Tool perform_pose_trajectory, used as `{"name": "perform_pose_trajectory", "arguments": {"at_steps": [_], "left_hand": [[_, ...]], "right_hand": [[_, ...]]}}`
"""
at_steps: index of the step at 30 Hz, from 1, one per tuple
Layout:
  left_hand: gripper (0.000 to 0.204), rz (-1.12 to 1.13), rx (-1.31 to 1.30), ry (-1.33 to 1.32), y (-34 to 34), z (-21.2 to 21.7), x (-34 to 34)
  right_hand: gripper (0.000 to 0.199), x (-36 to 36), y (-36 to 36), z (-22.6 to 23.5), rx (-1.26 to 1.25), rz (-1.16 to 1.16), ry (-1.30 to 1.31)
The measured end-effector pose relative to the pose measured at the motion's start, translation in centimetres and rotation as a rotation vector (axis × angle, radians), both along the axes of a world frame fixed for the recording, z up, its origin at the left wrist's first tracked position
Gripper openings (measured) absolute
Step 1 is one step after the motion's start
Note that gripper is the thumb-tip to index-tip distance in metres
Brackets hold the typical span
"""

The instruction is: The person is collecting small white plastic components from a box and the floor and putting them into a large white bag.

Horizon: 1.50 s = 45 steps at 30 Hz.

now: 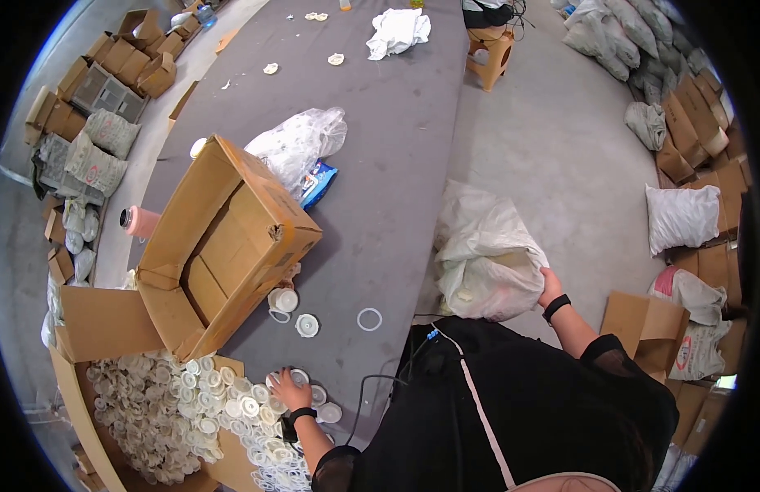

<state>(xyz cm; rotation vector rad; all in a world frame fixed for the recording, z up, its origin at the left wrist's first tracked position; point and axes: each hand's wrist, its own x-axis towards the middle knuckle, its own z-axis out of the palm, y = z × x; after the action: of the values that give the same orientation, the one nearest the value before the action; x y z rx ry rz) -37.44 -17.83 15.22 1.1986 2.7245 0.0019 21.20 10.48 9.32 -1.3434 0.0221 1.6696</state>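
My left hand [289, 390] lies over white plastic lids [248, 407] at the near edge of the table, its fingers spread and touching a few of them. A large pile of similar lids [142, 410] fills the cardboard box just left of it. Out to my right, my right hand [550, 287] is closed on the rim of a whitish woven sack [486, 254]. The sack hangs beside the table's right edge, its mouth partly open; most of what it holds is hidden. Close ahead of my left hand, a round white lid [307, 325] and a thin clear ring [369, 319] lie apart on the table.
An open cardboard carton [257, 221] lies tilted on the grey table [380, 164]. Behind it are a clear plastic bag [302, 143] and a blue packet [318, 185]. A pink bottle [140, 221] stands left. A dark cable [361, 402] crosses the near edge. Boxes and sacks line both sides.
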Motion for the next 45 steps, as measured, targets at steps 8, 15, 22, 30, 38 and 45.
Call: {"name": "perform_pose_trajectory", "arguments": {"at_steps": [8,15,22,30,38,45], "left_hand": [[0.046,0.089,0.233,-0.174,-1.3,-2.0,-0.5],[0.024,0.868,0.988,-0.779,-3.6,-2.1,-2.6],[0.034,0.648,0.583,-0.457,-7.5,-2.8,1.0],[0.065,0.379,-0.089,-0.064,-2.0,1.5,7.2],[0.067,0.667,0.27,-0.046,-8.1,2.0,5.7],[0.061,0.639,0.211,-0.034,-6.3,0.1,11.0]], "right_hand": [[0.033,-0.7,-0.3,-0.2,0.03,0.023,0.02],[0.039,0.1,0.1,-1.8,-0.032,0.102,0.033],[0.04,-1.7,1.2,-0.7,-0.056,0.161,0.044],[0.039,-2.2,2.6,-0.7,-0.043,0.237,0.078],[0.039,-2.6,3.3,-0.8,-0.056,0.262,0.07],[0.036,-3.7,3.6,-0.4,-0.096,0.262,0.071]]}}
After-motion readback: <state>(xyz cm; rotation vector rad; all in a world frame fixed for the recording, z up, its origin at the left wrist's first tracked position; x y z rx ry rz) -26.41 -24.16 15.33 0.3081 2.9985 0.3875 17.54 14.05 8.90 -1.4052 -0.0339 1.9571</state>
